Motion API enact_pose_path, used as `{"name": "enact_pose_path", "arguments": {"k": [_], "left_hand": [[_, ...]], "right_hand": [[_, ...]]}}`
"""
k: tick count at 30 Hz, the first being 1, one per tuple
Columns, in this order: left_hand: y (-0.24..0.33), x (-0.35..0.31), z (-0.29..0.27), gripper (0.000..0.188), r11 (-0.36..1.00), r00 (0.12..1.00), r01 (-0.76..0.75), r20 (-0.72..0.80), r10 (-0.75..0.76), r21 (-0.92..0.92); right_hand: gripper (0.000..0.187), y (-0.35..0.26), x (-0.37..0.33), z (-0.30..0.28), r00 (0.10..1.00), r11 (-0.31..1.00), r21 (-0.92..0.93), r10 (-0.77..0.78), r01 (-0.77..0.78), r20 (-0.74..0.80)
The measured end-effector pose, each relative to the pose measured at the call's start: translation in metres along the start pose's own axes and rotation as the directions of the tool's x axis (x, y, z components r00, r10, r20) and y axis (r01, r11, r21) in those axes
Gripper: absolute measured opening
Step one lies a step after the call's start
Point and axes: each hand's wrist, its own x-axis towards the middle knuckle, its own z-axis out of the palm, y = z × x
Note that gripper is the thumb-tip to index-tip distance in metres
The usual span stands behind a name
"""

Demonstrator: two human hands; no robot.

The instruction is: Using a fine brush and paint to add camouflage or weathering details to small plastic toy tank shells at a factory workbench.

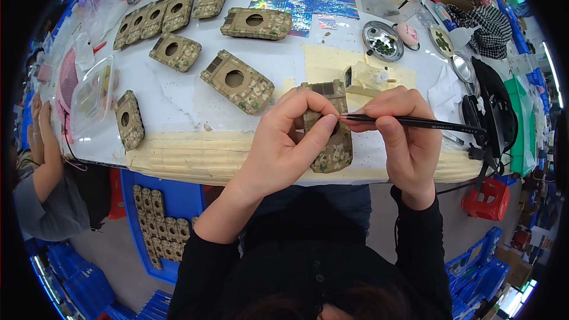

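My right hand grips black fine-tipped tweezers, which point left. Thumb and forefinger of my left hand are pinched together right at the tweezer tips; whatever lies between them is too small to make out. Beneath both hands lies a camouflage-painted model tank hull, partly covered by my fingers. Left of it rests another hull with a round hole in its top. A yellowish block stands just beyond my right hand.
Several more hulls sit farther back and left. A round metal dish holds small dark green pieces. At the left stands a clear plastic box. A blue tray of hulls is below the table edge, near another person's arm.
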Motion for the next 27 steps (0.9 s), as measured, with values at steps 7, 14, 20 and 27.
{"name": "enact_pose_path", "arguments": {"k": [7, 14, 20, 27], "left_hand": [[-0.0018, 0.0009, -0.0003, 0.005, 0.999, 1.000, -0.027, -0.010, 0.028, 0.024], [-0.0074, 0.0024, 0.0012, 0.004, 0.995, 0.995, -0.091, -0.047, 0.092, 0.035], [-0.0074, 0.0024, 0.0017, 0.004, 0.993, 0.993, -0.107, -0.052, 0.109, 0.042], [-0.0056, 0.0022, 0.0028, 0.004, 0.994, 0.992, -0.109, -0.060, 0.110, 0.019]], "right_hand": [[0.011, 0.0018, -0.0010, 0.0015, 1.000, 0.999, 0.035, 0.014, -0.013, -0.026], [0.009, 0.0036, -0.0009, 0.0016, 1.000, 1.000, 0.009, 0.011, -0.011, -0.020], [0.009, 0.0032, -0.0002, 0.0020, 1.000, 1.000, -0.004, 0.003, -0.003, -0.012], [0.010, 0.0029, 0.0004, 0.0027, 1.000, 1.000, -0.005, -0.001, 0.001, -0.011]]}}
